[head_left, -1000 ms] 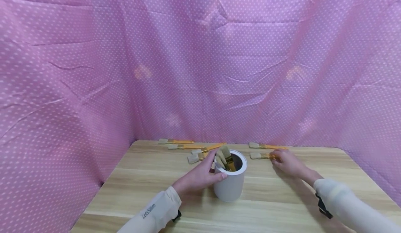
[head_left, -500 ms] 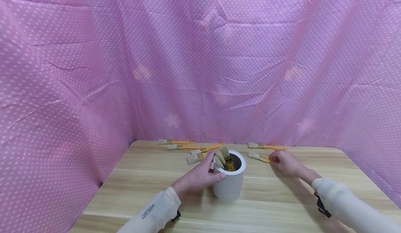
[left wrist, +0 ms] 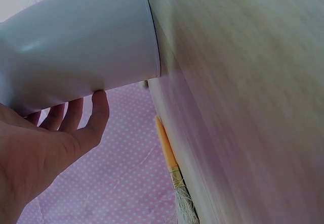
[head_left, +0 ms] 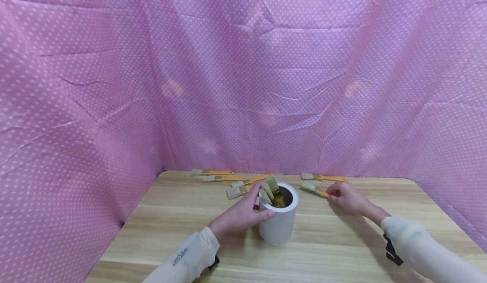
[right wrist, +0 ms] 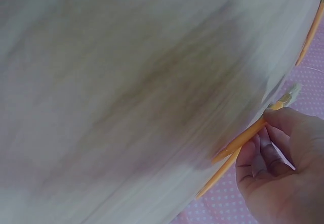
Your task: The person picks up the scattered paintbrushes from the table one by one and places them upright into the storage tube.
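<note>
Gripping white cylinder (head_left: 279, 224) on bench (head_left: 171, 228): left hand (head_left: 243, 213); pinching orange-handled brush (head_left: 313, 189): right hand (head_left: 348, 196)

A pink cloth with small white dots (head_left: 243, 72) hangs all around, past the hands and on both sides of them. It has folds and creases. Soft light shines through it in a few pale spots. Under the hands is a light wooden table (head_left: 182, 228) with rounded far corners.
</note>
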The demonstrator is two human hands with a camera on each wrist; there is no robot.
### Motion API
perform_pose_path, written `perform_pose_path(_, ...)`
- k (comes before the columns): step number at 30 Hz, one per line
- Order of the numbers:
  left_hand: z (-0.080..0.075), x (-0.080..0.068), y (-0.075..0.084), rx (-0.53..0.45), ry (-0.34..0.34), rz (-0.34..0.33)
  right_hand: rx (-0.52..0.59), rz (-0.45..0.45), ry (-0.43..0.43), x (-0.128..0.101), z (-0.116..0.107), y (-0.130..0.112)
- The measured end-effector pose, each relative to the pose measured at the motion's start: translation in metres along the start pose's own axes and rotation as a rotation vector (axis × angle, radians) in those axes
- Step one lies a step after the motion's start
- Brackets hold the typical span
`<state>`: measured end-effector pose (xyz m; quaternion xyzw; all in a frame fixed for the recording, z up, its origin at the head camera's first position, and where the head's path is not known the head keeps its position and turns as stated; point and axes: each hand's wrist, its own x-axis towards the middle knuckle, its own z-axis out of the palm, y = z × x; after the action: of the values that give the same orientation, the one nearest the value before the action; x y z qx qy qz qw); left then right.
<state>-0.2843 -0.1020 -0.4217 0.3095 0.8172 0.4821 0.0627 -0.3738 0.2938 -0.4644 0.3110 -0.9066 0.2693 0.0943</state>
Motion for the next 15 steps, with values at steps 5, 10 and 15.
perform_pose_path(5,0.0,-0.001,0.001,0.0,-0.007,0.008,0.018,-0.021,0.042,0.0,0.002,-0.001)
perform_pose_path(10,-0.001,-0.002,0.001,-0.009,-0.013,-0.002,0.052,0.004,0.08,0.0,0.003,-0.008)
perform_pose_path(15,0.0,-0.002,0.001,0.002,-0.012,0.001,0.107,0.07,0.133,0.003,0.0,-0.022)
